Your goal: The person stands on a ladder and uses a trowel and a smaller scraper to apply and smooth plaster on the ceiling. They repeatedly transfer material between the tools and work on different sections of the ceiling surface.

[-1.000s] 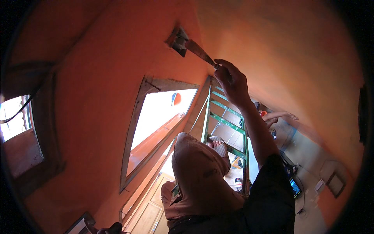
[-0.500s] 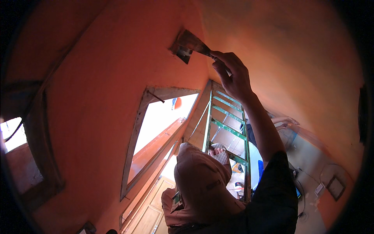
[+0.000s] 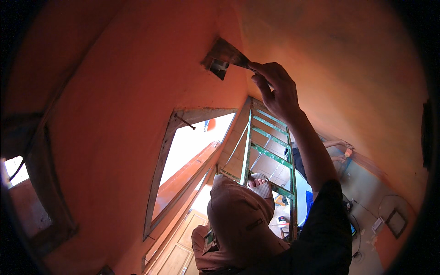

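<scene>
My right hand is raised high, its fingers closed round a dark putty knife. The blade's broad face lies against or just over the orange wall, at the upper edge of a small square recess with dark, rough surrounds. I cannot tell whether it touches. My left hand is not in view. Below, my sandaled foot rests on a paint-spattered green ladder, with my knee in brown trousers under the camera.
A bright window opening with a nail in its frame is left of the ladder. A darker window is far left, a wooden door low. Another person's arms and cables are below right.
The knife has turned from a narrow slanted view to its broad face across the recess's top. The whole view has shifted, the wall appearing lower. The other person's hands have moved.
</scene>
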The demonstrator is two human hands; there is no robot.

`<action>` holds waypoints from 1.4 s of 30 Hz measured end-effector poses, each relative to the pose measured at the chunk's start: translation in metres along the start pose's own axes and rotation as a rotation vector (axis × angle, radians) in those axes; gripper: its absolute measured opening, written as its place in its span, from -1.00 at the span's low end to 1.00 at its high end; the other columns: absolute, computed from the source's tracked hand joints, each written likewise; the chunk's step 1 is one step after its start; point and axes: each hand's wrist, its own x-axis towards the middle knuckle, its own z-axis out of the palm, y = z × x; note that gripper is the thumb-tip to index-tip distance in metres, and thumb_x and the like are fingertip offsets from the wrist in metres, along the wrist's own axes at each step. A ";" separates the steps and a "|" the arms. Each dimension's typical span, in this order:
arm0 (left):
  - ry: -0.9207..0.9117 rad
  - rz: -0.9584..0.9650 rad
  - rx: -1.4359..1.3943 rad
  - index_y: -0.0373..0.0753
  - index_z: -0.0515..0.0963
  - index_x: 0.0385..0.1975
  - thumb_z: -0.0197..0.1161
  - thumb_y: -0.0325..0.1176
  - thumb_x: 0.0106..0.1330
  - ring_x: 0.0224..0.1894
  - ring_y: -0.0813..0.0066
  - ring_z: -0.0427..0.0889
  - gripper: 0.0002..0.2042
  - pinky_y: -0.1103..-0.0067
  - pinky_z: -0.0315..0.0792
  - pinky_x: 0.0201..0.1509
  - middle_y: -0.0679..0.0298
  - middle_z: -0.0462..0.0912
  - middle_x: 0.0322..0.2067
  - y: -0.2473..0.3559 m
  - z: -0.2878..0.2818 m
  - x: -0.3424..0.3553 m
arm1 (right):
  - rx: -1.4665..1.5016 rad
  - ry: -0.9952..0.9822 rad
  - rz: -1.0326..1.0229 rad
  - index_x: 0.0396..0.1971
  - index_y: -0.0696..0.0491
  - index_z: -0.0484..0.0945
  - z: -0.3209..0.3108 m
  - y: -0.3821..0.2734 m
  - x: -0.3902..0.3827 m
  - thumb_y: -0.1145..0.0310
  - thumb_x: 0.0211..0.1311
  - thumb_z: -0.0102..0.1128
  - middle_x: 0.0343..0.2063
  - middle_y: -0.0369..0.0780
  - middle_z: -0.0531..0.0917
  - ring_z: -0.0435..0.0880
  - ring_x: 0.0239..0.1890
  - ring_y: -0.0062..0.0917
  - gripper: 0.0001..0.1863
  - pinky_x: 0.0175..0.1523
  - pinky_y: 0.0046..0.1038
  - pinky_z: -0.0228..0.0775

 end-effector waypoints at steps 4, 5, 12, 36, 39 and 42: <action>0.006 -0.005 -0.012 -0.31 0.49 -0.39 0.09 -0.30 0.37 -0.53 0.16 0.47 -0.80 0.29 0.38 -0.41 0.14 0.55 -0.49 0.011 -0.001 0.041 | -0.219 -0.077 -0.056 -0.11 -0.07 0.59 -0.020 -0.009 0.010 0.41 0.13 0.23 -0.47 -0.26 0.58 0.57 -0.42 -0.43 -0.72 -0.36 -0.38 0.45; 0.005 -0.003 -0.012 -0.31 0.49 -0.39 0.09 -0.30 0.37 -0.53 0.16 0.47 -0.80 0.29 0.38 -0.41 0.14 0.55 -0.49 0.012 -0.001 0.033 | -0.271 -0.102 -0.069 -0.11 -0.08 0.59 -0.027 -0.013 0.014 0.41 0.12 0.23 -0.48 -0.26 0.57 0.56 -0.42 -0.44 -0.71 -0.37 -0.39 0.44; -0.007 -0.013 -0.033 -0.31 0.49 -0.38 0.09 -0.29 0.37 -0.53 0.16 0.48 -0.80 0.29 0.39 -0.41 0.14 0.55 -0.48 0.020 -0.001 0.026 | -0.342 -0.214 -0.134 -0.08 -0.06 0.57 -0.043 -0.016 0.024 0.41 0.14 0.20 -0.46 -0.25 0.55 0.56 -0.41 -0.40 -0.69 -0.37 -0.38 0.44; -0.002 -0.068 -0.048 -0.32 0.49 -0.36 0.09 -0.28 0.38 -0.51 0.15 0.49 -0.79 0.28 0.40 -0.40 0.13 0.56 -0.47 -0.002 0.001 -0.001 | -0.339 -0.205 -0.112 -0.09 -0.06 0.59 -0.050 -0.026 0.029 0.42 0.13 0.23 -0.44 -0.25 0.57 0.58 -0.43 -0.41 -0.70 -0.36 -0.39 0.45; -0.005 -0.078 -0.047 -0.32 0.49 -0.36 0.09 -0.28 0.38 -0.51 0.15 0.49 -0.79 0.28 0.40 -0.40 0.13 0.56 -0.47 0.009 -0.001 0.021 | -0.359 -0.256 -0.105 -0.10 -0.06 0.59 -0.061 -0.030 0.033 0.43 0.12 0.22 -0.45 -0.24 0.57 0.58 -0.43 -0.41 -0.70 -0.36 -0.39 0.45; -0.002 -0.084 -0.043 -0.32 0.49 -0.36 0.08 -0.28 0.38 -0.51 0.15 0.50 -0.79 0.28 0.40 -0.40 0.13 0.56 -0.47 0.000 0.000 0.002 | -0.311 -0.211 -0.089 -0.12 -0.07 0.59 -0.067 -0.033 0.036 0.45 0.11 0.22 -0.46 -0.24 0.56 0.58 -0.42 -0.40 -0.71 -0.36 -0.39 0.46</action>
